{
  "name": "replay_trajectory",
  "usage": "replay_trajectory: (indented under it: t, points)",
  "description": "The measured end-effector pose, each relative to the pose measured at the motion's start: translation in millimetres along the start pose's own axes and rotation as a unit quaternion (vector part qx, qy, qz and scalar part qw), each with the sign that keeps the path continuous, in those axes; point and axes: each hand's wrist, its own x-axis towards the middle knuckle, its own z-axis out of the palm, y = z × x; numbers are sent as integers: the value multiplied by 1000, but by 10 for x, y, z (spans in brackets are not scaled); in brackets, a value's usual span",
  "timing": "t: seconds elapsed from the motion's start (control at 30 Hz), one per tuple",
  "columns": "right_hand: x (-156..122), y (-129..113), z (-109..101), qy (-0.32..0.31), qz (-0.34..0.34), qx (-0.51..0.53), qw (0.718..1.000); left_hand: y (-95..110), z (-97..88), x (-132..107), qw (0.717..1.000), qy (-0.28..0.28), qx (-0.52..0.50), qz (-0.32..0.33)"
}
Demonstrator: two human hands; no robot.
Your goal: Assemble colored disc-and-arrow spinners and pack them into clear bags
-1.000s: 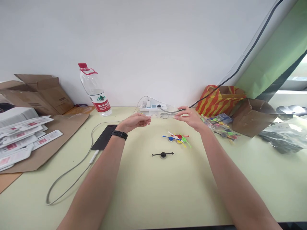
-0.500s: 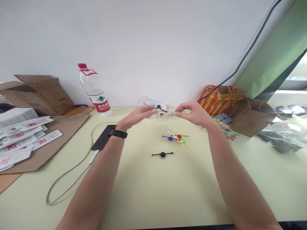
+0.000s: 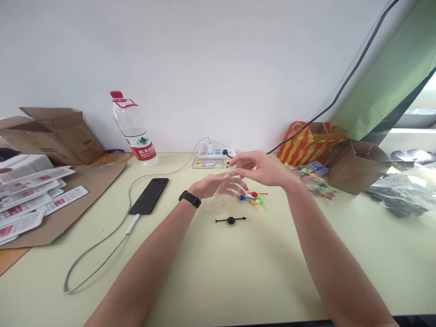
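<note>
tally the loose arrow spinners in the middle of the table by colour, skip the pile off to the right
black spinner: 1
blue spinner: 1
red spinner: 1
green spinner: 1
yellow spinner: 1
Total in sight: 5; the left hand covers part of that spot, so anything under it cannot be counted.

Open passage is left across the pale tabletop (image 3: 238,277) at lower centre, flanked by both forearms (image 3: 323,240). At mid-frame, the way is blocked by the left hand (image 3: 218,184), right hand (image 3: 260,168), clear plastic film (image 3: 214,197), coloured spinners (image 3: 254,195) and a black arrow spinner (image 3: 231,221); centre left, by a smartphone (image 3: 150,195) and charging cable (image 3: 132,224).
</note>
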Motion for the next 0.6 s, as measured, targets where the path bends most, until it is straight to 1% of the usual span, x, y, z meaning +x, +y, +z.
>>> replay_trajectory:
  t: [0.03,0.1,0.17,0.2,0.23,0.27,0.3,0.33,0.37,0.4,0.43,0.5,0.53,0.6]
  points:
    - [6,15,5,15,3,-9,1000,-49,-36,5,1000,-11,-19,5]
    - [9,10,1,76,-2,-34,996,-116,-140,-8,999,-20,-42,11]
    - [3,-42,-7,147,-15,-65,987,-140,-267,-54,998,7,-53,29]
    - [-2,-80,-2,156,-19,-78,984,-137,-328,-86,997,29,-64,45]
    - [-8,-120,16,135,-20,-88,987,-128,-384,-120,994,54,-74,63]
    - [-12,-157,54,84,-19,-91,992,-115,-432,-155,990,79,-83,79]
    - [-13,-187,115,9,-14,-91,996,-101,-470,-187,986,104,-90,92]
    - [-9,-206,201,-81,-7,-89,993,-88,-499,-216,982,127,-95,101]
    - [1,-215,311,-171,4,-88,981,-76,-519,-239,978,150,-96,108]
    - [15,-212,439,-247,19,-93,964,-68,-532,-256,974,171,-93,113]
    - [32,-202,577,-302,40,-110,946,-61,-541,-267,971,190,-87,116]
    - [70,-170,844,-365,81,-158,914,-54,-546,-275,964,227,-62,122]
    - [87,-152,954,-386,94,-179,900,-53,-545,-273,962,242,-45,121]
    - [115,-117,1090,-391,87,-190,896,-52,-534,-264,959,260,-7,110]
